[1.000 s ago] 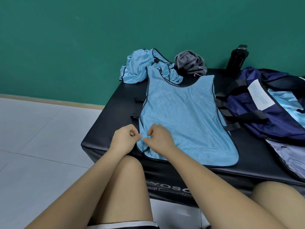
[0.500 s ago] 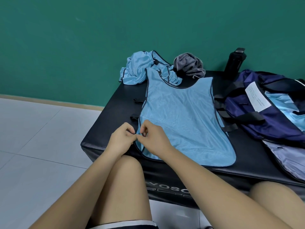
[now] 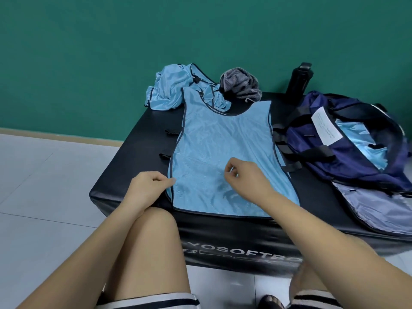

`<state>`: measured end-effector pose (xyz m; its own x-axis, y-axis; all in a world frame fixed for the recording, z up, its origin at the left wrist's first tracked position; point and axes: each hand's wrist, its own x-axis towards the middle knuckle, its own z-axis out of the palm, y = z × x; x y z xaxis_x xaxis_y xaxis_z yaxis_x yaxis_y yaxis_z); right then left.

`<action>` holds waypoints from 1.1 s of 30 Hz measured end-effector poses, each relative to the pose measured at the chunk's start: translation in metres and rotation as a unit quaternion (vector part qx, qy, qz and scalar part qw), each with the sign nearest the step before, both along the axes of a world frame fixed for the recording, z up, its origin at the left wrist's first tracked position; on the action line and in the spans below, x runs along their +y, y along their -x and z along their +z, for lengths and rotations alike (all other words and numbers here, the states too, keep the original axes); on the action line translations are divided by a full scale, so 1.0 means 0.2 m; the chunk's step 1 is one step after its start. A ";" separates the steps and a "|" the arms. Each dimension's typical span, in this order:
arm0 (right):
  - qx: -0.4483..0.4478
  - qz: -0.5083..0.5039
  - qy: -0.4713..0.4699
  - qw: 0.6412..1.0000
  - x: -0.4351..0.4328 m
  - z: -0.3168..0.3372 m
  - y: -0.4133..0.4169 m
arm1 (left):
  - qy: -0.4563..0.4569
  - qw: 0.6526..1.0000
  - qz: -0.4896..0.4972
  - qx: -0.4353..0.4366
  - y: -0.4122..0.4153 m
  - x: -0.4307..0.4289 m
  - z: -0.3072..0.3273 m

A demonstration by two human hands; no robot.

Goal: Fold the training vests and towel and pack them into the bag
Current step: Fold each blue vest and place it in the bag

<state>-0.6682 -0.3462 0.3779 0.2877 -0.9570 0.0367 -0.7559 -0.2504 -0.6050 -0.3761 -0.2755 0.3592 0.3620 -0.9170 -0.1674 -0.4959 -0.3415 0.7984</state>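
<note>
1. Watched remotely through the head camera, a sky-blue mesh flat vest (image 3: 223, 152) lies spread on the black padded box (image 3: 133, 166). Its neck points toward the green wall and its lower hem sits at the near edge.
2. The left hand (image 3: 148, 188) has its grip pinched on the vest's left bound edge, just above the lower corner. The right hand (image 3: 243, 177) sits over the vest's lower middle with fingers curled, and I cannot tell whether that grip has caught mesh or nothing.
3. I judge the fabric light, thin and limp, and likely to slide on the box's smooth cover and sag once lifted. The dark bound edges and corners look like the firmest places to take hold. The black side straps (image 3: 166, 156) could snag.
4. Most of the cloth stretches away from both hands toward the wall. The pinched left edge is at the vest's near-left side, and the right edge lies just beside the handles of the bag (image 3: 347, 157).
5. A crumpled vest (image 3: 169, 90) and the grey towel (image 3: 242, 84) sit bunched and touching at the far end. The navy bag lies open on the right with pale blue cloth showing inside.
</note>
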 end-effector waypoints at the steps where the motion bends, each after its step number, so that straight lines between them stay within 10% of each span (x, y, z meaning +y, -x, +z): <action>1: 0.033 -0.029 -0.006 0.999 -0.01 0.01 0.11 | 0.003 1.000 0.000 -0.006 0.00 0.00 0.00; 7: 0.161 -0.156 0.011 0.974 -0.02 0.01 0.70 | -0.008 0.999 0.000 -0.040 0.05 0.01 0.02; 25: -0.024 -0.214 -0.133 0.967 0.00 -0.05 0.85 | 0.010 0.996 0.000 -0.092 -0.03 0.01 -0.03; 33: 0.119 -0.157 -0.125 0.972 0.02 -0.02 0.85 | -0.035 0.976 -0.046 -0.209 0.00 0.00 -0.03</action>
